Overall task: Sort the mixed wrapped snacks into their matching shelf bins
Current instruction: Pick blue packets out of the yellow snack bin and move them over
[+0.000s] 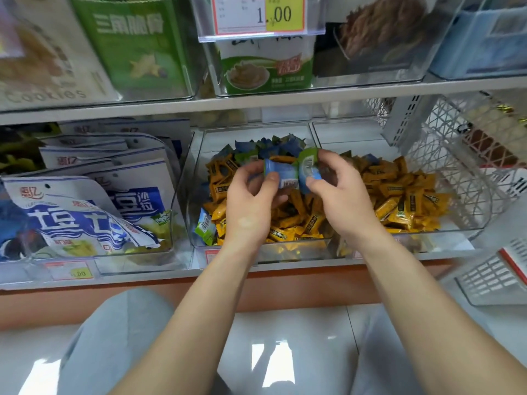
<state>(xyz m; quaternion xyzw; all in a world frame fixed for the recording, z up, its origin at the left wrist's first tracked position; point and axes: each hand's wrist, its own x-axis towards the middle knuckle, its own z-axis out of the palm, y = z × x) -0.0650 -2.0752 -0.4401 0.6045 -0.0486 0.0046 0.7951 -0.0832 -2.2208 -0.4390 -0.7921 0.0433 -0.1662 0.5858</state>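
Both hands hover over a clear middle bin (196,172) on the lower shelf. My left hand (251,192) grips a blue wrapped snack (281,173) between thumb and fingers. My right hand (336,189) pinches a green-and-blue wrapped snack (308,166) right beside it; the two packets touch. Under the hands lie several orange wrapped snacks (288,223), with blue and green ones (271,145) heaped at the back. A lone green-blue packet (205,228) leans at the bin's front left corner. The clear bin to the right (456,229) holds more orange snacks (405,201).
A bin of large blue-and-white bags (85,212) stands on the left. White wire baskets (456,155) crowd the right side. The upper shelf (256,102) carries green and white snack boxes and a 1.00 price tag (259,15). My knees and a glossy floor lie below.
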